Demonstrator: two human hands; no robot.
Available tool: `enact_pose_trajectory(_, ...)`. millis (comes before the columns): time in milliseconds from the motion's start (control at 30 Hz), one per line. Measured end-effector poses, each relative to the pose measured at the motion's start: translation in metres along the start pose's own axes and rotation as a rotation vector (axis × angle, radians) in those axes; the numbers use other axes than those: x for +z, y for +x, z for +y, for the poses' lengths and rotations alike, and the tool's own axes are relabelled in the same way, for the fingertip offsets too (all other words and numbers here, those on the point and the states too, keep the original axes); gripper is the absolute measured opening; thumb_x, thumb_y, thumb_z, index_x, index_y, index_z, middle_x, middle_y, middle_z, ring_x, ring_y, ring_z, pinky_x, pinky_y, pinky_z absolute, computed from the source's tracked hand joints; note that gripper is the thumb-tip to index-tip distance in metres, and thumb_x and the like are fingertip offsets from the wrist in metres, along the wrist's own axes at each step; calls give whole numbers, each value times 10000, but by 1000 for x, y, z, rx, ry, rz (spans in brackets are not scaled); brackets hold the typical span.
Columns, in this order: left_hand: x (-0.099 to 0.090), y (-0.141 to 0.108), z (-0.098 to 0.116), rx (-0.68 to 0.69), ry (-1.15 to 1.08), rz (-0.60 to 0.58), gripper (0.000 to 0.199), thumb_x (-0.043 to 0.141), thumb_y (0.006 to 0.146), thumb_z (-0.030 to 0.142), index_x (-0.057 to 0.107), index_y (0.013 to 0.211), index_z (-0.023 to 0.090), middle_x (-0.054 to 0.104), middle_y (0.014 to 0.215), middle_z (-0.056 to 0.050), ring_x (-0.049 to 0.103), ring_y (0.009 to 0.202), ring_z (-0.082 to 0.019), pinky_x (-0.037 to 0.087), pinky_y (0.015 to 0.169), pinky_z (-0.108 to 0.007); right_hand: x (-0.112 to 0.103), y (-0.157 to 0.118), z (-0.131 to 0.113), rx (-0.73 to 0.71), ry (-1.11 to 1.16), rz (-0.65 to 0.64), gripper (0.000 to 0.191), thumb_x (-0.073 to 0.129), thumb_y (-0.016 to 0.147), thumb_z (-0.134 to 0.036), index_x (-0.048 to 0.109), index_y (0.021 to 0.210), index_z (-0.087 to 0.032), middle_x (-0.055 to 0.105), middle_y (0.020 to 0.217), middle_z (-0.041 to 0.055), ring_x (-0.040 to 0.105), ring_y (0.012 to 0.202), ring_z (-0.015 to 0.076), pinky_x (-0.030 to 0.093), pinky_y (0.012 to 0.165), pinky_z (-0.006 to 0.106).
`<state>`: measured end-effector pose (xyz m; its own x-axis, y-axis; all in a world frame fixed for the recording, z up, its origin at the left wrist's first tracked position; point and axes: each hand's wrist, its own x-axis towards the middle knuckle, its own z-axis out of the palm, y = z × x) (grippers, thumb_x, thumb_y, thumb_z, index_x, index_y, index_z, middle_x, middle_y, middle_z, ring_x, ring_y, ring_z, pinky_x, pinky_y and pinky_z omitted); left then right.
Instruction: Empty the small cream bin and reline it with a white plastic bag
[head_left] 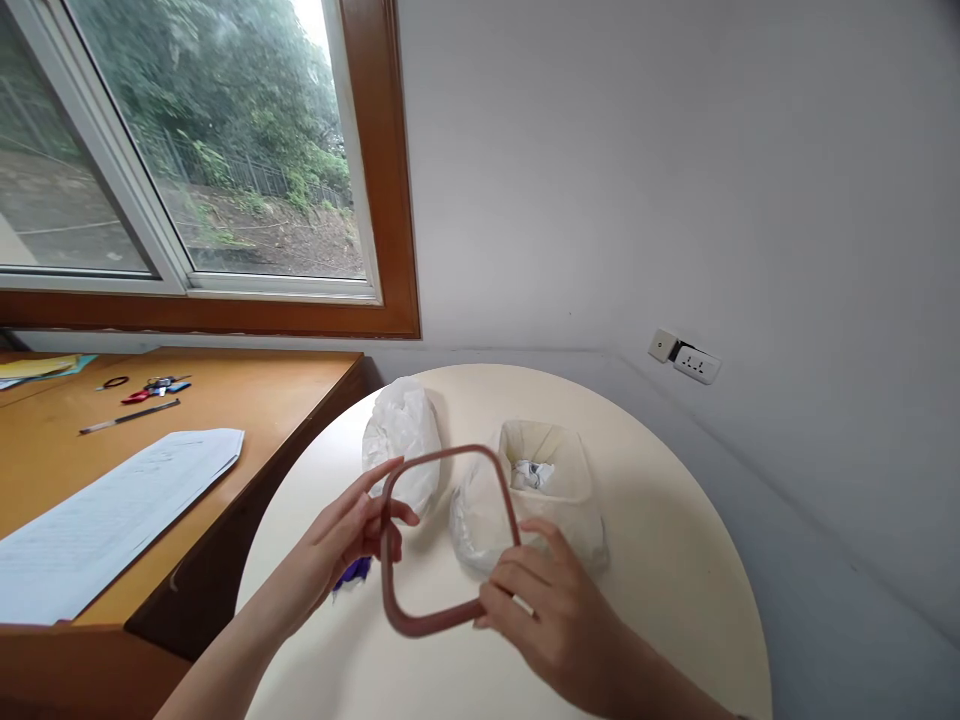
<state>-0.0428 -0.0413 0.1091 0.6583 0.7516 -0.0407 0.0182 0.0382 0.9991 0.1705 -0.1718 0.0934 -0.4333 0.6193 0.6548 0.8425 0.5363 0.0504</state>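
Note:
Both of my hands hold a reddish-brown square ring with rounded corners (429,627), tilted up above the round table. My left hand (358,530) has its fingers around the ring's left side. At the lower right corner, my right hand (544,605) grips it between thumb and fingers. Behind the ring stands a small bin (579,465) lined with a translucent plastic bag (472,520), which hangs down around its outside. Crumpled paper (531,474) lies inside it. A bunched white plastic bag (405,420) sits at the back left, and a purple item (352,574) is partly hidden by my left hand.
The round cream table (660,610) stands close to the wall, which has a socket (697,364). To the left is a wooden desk (285,385) with papers (142,500), a pen (129,416) and keys (161,386), below a window (255,150).

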Motion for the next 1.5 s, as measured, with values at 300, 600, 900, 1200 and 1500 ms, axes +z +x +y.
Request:
enact_pose_trajectory(300, -22, -25, -66, -255, 450, 97, 572, 330, 854, 481, 228, 1344, 205, 557, 762, -17, 501, 485, -123, 411, 448, -257, 87, -27, -32, -64, 133, -149, 170, 539, 841, -242, 491, 698, -163, 544, 636, -18, 475, 664, 123, 321, 782, 325)
enact_pose_trajectory(600, -32, -28, -85, -272, 957, 129, 387, 302, 865, 376, 480, 1158, 197, 638, 754, -53, 599, 673, -214, 393, 562, -266, 114, -49, -39, -46, 212, -297, 167, 622, 775, -272, 496, 738, -169, 577, 712, -22, 494, 703, 126, 334, 648, 272)
enact_pose_trajectory(900, -26, -19, -90, -286, 1237, 99, 377, 254, 862, 273, 478, 1152, 187, 647, 876, -104, 611, 778, -263, 397, 611, -317, 114, -51, -34, 59, 266, -328, 149, 637, 775, -256, 520, 731, -174, 588, 743, -15, 519, 731, 123, 378, 657, 248)
enact_pose_trajectory(1200, -16, -8, -90, -330, 1347, 67, 405, 249, 846, 202, 457, 1190, 154, 634, 809, -110, 606, 716, -244, 367, 569, -293, 103, -49, -24, 117, 305, -312, 100, 614, 793, -261, 561, 760, -184, 596, 754, -19, 536, 762, 110, 398, 703, 239)
enact_pose_trajectory(1500, -14, -4, -88, -382, 1295, 80, 430, 228, 850, 209, 445, 1217, 148, 621, 825, -118, 599, 755, -256, 375, 602, -310, 52, -44, 21, 258, -181, 335, 245, 602, 784, -130, 595, 1017, -206, 621, 934, 65, 562, 958, 186, 358, 877, 363)
